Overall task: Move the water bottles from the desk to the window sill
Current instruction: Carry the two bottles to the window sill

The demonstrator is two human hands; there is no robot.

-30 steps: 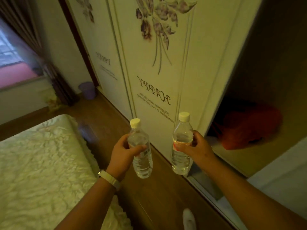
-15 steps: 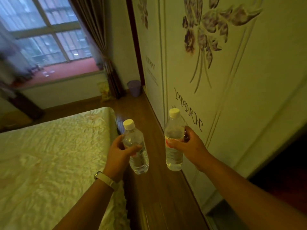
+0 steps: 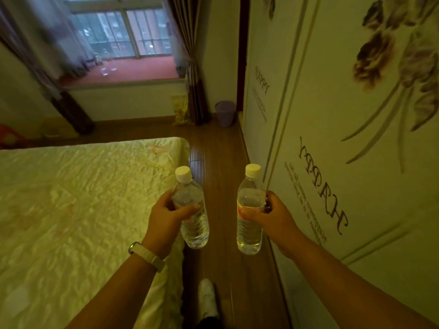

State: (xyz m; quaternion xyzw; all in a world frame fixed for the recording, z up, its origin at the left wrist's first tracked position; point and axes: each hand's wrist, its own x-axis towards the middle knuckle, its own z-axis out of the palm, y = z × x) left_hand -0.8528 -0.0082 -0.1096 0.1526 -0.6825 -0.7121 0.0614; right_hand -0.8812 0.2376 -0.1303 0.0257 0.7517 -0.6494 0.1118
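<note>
Hands (image 3: pixel 166 217) (image 3: pixel 276 218) still gripping bottles (image 3: pixel 196 231) (image 3: pixel 249 231), window sill (image 3: pixel 147 67) nearer — straight ahead

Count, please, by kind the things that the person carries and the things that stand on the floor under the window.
Water bottles: 2 (left bottle, right bottle)
Purple bin: 1
Yellow bag: 1
Total: 4
The small things on the window sill are too blurred to count.

We saw a wooden floor (image 3: pixel 221 162) running between the bed (image 3: pixel 83 198) and the wardrobe (image 3: pixel 308 115). A purple bin (image 3: pixel 225 113) and a yellow bag (image 3: pixel 180 110) stood on it near the reddish window sill (image 3: pixel 142 70), which bore some small, blurred clear items (image 3: pixel 104 70).
</note>
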